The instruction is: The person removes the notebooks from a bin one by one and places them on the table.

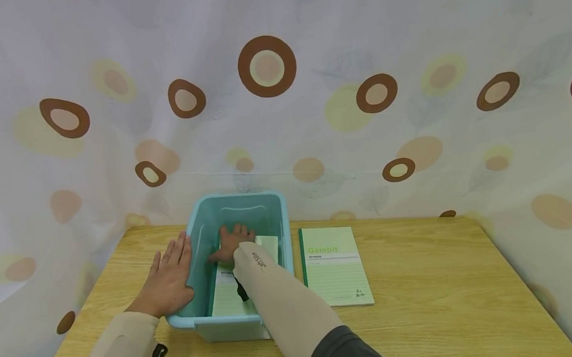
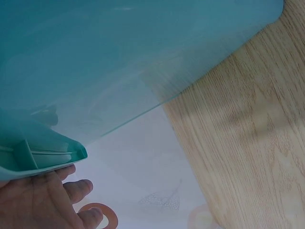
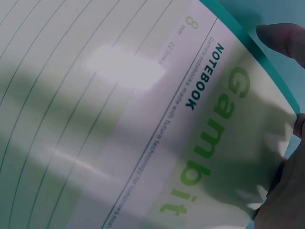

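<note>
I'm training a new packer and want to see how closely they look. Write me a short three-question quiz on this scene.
1. Fill in the blank: the large green word on the notebook in the bin is ...
2. Multiple choice: what lies on the table to the right of the bin? (a) a pen (b) a second notebook (c) a cup
3. True or false: both hands are inside the bin.

Key:
1. Gambit
2. b
3. False; only the right hand is inside, while the left hand is at the bin's left rim.
</note>
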A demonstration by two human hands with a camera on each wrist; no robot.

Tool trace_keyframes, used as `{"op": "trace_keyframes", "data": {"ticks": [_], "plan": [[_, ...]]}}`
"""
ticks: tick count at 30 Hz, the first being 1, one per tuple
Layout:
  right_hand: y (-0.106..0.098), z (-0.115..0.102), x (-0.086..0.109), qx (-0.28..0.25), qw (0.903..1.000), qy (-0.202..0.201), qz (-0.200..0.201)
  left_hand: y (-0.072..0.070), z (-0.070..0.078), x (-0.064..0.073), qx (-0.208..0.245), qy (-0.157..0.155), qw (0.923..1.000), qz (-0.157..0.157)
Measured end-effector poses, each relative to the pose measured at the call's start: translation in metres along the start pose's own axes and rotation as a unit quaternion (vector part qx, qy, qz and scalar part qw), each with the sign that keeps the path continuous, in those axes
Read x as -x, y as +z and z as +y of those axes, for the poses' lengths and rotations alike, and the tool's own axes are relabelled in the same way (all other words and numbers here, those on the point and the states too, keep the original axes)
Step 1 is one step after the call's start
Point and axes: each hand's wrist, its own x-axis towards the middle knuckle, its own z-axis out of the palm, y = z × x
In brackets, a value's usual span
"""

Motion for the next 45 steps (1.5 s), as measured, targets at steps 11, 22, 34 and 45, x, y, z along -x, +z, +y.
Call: {"op": "trace_keyframes", "data": {"ticks": [11,22,34,45], "plan": [[0.007,0.003,-0.009,0.037,0.999,0.001,0.023,0.0,0.003,0.0,0.002,-0.001,1.0,-0.003],[0.002,0.005,-0.007,0.043,0.9979,0.003,0.049,-0.001,0.006,0.0,0.006,-0.001,0.9999,-0.009],[-0.002,0.001,-0.005,0.054,0.9957,0.0,0.075,0.0,0.006,-0.001,0.004,-0.005,0.9999,-0.013],[-0.028,-0.013,-0.003,0.071,0.9918,-0.025,0.103,-0.001,0.001,-0.002,-0.003,-0.01,0.9997,-0.022]]}}
